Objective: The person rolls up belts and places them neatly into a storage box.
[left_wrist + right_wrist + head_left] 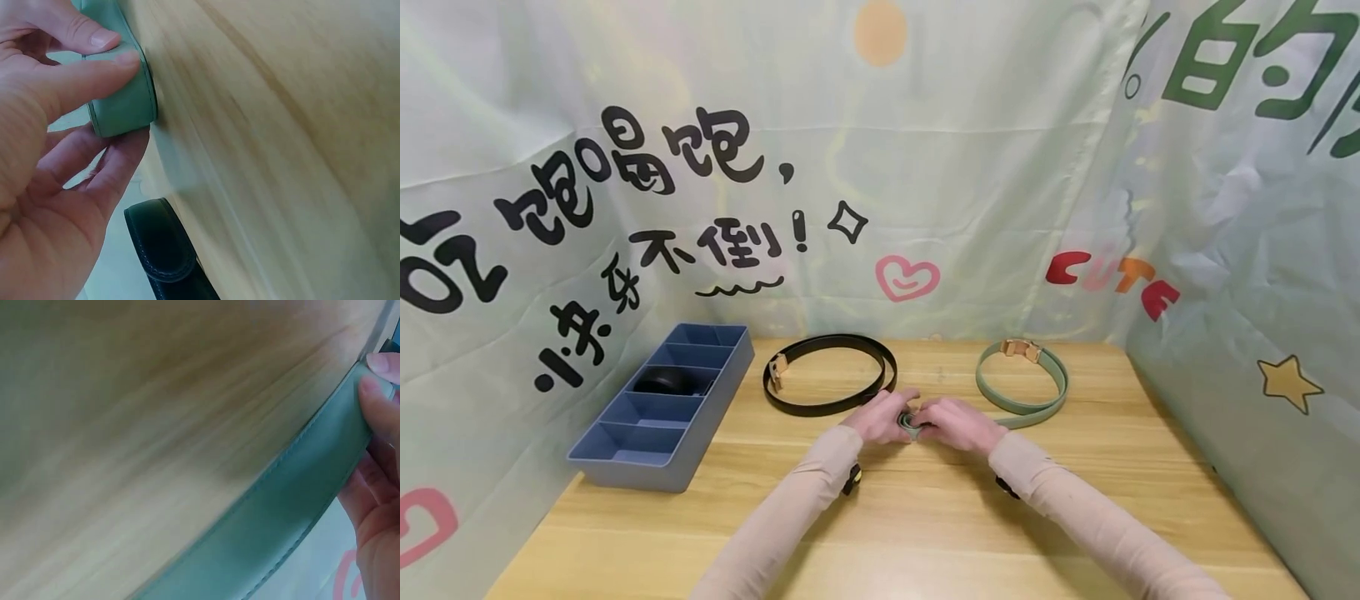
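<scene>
A light green belt (1058, 398) lies on edge on the wooden table, its gold buckle (1021, 350) at the back right in the head view. Its near end is rolled into a small coil (910, 427) between both hands. My left hand (880, 417) grips the coil from the left; in the left wrist view, the thumb presses the outer face of the green strap (128, 112) with fingers curled beneath. From the right, my right hand (961, 423) pinches the strap where it meets the coil. In the right wrist view, the stitched strap (262, 500) stretches away from those fingers.
A black belt (808, 410) with a gold buckle lies looped behind my left hand. At the left stands a blue divided box (688, 462), with a coiled black item (664, 380) in one compartment. Printed cloth (985, 208) encloses the table at the back and sides.
</scene>
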Demonstrator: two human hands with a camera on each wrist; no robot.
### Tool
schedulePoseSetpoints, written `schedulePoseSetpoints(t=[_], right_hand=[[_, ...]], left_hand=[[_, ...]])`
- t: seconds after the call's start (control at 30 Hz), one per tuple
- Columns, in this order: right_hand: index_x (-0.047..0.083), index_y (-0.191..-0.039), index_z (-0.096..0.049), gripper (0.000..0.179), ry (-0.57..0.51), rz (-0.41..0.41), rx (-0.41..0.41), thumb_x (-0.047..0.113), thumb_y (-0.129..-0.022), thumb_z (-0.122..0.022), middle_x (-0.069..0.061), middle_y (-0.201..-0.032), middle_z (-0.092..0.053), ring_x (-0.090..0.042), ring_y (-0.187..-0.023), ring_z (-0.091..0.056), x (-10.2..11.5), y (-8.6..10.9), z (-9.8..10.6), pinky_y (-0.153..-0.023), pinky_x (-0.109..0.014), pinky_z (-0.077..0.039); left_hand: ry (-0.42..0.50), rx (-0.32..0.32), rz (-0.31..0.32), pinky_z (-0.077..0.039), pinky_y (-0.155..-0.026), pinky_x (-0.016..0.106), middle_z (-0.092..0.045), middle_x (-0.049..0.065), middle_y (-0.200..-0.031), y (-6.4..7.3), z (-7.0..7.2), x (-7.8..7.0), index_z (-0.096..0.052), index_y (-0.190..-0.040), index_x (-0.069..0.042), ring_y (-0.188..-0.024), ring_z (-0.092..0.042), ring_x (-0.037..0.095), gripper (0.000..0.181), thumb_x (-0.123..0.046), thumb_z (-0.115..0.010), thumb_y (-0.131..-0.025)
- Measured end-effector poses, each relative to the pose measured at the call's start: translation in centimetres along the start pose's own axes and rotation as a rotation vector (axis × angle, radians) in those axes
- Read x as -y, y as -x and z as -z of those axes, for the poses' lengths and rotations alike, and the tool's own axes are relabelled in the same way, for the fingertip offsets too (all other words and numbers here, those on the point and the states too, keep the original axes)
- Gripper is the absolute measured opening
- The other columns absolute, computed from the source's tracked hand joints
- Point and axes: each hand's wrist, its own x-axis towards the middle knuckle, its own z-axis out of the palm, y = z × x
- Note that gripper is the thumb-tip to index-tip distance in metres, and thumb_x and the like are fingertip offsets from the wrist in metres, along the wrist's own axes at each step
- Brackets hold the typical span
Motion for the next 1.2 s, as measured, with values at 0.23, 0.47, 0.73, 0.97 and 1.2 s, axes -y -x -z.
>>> schedulePoseSetpoints(t=[0.23,0.47,0.73,0.97,1.2], right_hand=[[0.015,-0.084,-0.073,0.008,-0.021,-0.027,0.0,0.007,-0.085,-0.074,0.001,-0.078,-0.071,-0.004,-0.062,-0.053,0.4,-0.2,0.1,-0.061,-0.018,-0.043],[0.015,-0.093,-0.073,0.017,-0.061,-0.029,0.014,0.0,-0.087,-0.069,0.001,-0.086,-0.073,-0.006,-0.069,-0.059,0.4,0.1,-0.1,-0.063,-0.019,-0.047],[0.011,-0.115,-0.07,0.026,-0.079,-0.056,0.049,0.003,-0.09,-0.068,-0.003,-0.11,-0.072,-0.013,-0.099,-0.068,-0.2,0.8,0.3,-0.083,-0.028,-0.054],[0.015,-0.095,-0.074,0.01,-0.011,-0.042,0.004,0.009,-0.087,-0.072,0.002,-0.093,-0.075,-0.01,-0.082,-0.069,0.0,0.3,0.3,-0.071,-0.024,-0.053],[0.015,-0.096,-0.072,0.012,-0.043,-0.03,0.008,0.007,-0.087,-0.071,0.001,-0.091,-0.073,-0.01,-0.079,-0.067,-0.2,0.2,0.1,-0.069,-0.022,-0.051]], left_hand=[[-0.078,-0.093,0.072,-0.042,-0.066,0.023,-0.066,-0.01,-0.076,-0.2,-0.4,-0.4,-0.074,-0.086,-0.017,-0.07,-0.052,0.008,0.027,-0.035,-0.088,-0.072],[-0.102,-0.14,0.073,-0.043,-0.065,0.023,-0.067,-0.008,-0.073,-0.1,-0.8,-0.8,-0.073,-0.08,-0.02,-0.068,-0.054,0.011,0.025,-0.039,-0.087,-0.072],[-0.018,-0.054,0.014,-0.047,-0.072,0.019,-0.073,-0.006,-0.098,-0.3,-0.7,-0.3,-0.074,-0.106,-0.018,-0.08,-0.06,0.005,0.031,-0.024,-0.085,-0.078],[-0.005,-0.08,0.066,-0.042,-0.065,0.021,-0.07,-0.008,-0.084,-0.4,-0.7,-0.2,-0.074,-0.094,-0.018,-0.074,-0.052,0.008,0.031,-0.037,-0.087,-0.073],[-0.007,-0.116,0.049,-0.041,-0.064,0.021,-0.069,-0.01,-0.081,-0.4,-0.9,-0.1,-0.075,-0.09,-0.019,-0.071,-0.053,0.007,0.022,-0.031,-0.085,-0.075]])
